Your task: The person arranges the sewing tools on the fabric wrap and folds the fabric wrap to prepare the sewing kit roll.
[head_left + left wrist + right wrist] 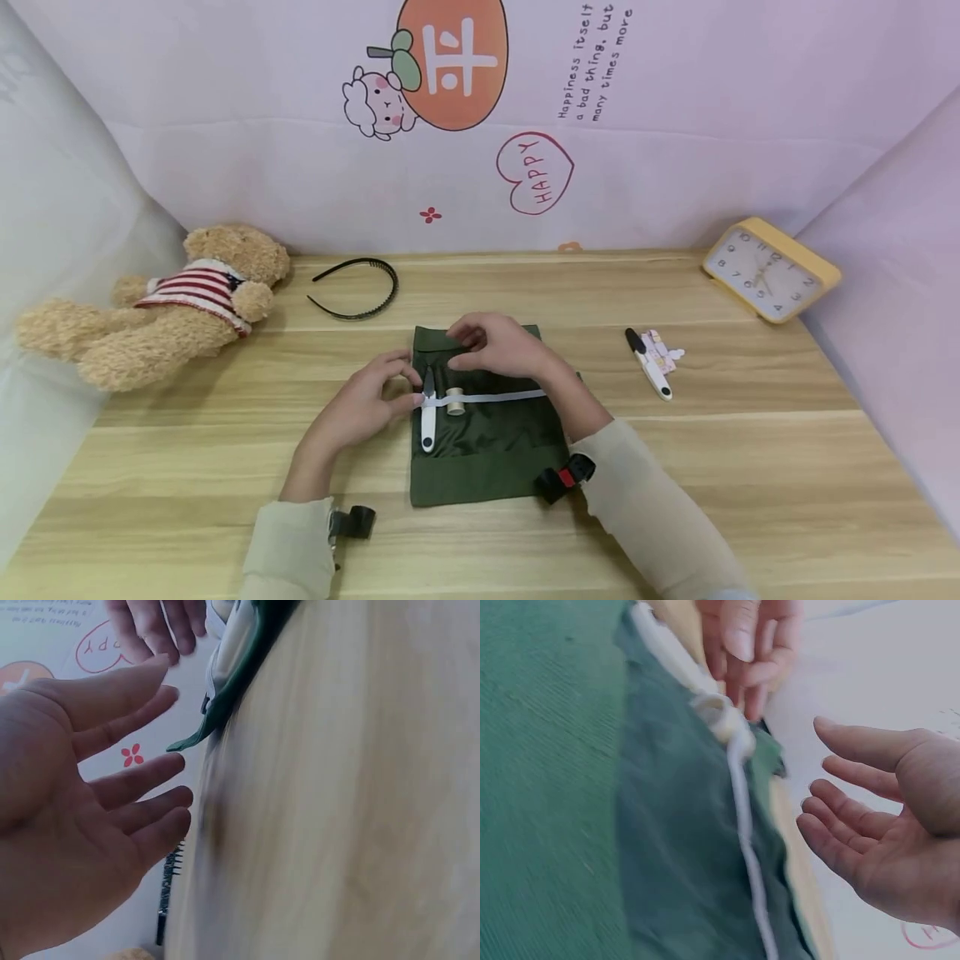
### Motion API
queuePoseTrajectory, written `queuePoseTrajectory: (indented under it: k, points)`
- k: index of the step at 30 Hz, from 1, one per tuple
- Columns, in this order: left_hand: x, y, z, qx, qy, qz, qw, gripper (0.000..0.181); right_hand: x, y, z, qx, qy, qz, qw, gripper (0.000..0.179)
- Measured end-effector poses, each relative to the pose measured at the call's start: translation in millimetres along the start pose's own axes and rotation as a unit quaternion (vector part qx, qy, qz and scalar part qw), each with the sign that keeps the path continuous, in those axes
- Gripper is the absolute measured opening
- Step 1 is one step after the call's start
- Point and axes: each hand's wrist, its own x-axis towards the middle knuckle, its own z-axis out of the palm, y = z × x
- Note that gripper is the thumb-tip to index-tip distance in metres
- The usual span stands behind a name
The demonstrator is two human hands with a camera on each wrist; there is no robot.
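Observation:
A dark green fabric organizer (495,475) lies unrolled on the table, a white elastic band (502,397) running across it. Under the band at the left sits a slim white tool with a dark pointed end (428,417), which looks like thread snips. Beside it the band also crosses a small pale spool (455,402). My left hand (367,400) is at the organizer's left edge, fingers apart and slightly bent, thumb close to the white tool. Over the upper part of the organizer hovers my right hand (501,346); in the right wrist view its loosely bent fingers (847,817) hold nothing.
Right of the organizer lie a white tool with a black end (651,367) and small pale printed pieces (662,350). A yellow clock (772,271) stands at the back right. Back left are a black headband (393,287) and a teddy bear (161,342) in a striped shirt.

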Motion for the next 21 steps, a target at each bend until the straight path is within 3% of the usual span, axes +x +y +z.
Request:
queuePoseTrajectory:
  k: [5,12,17,21]
  points:
    - [2.8,6.6,-1.6,0.023,0.004,0.018,0.9996,0.016,-17.2,2,-19,-0.002,0.039,-0.014,0.9991,0.044]
    - [10.0,19.2,0.9,0.069,-0.02,0.069,0.995,0.024,-43.0,12,-47,0.001,0.076,-0.021,0.9969,0.043]
    - [16.1,24.3,2.9,0.113,-0.041,0.107,0.987,0.03,-59.4,18,-65,0.006,0.097,0.008,0.9952,0.043]
    - [21.6,27.5,1.9,0.131,-0.057,0.118,0.9827,0.034,-71.1,23,-79,0.008,0.119,0.036,0.9921,0.045]
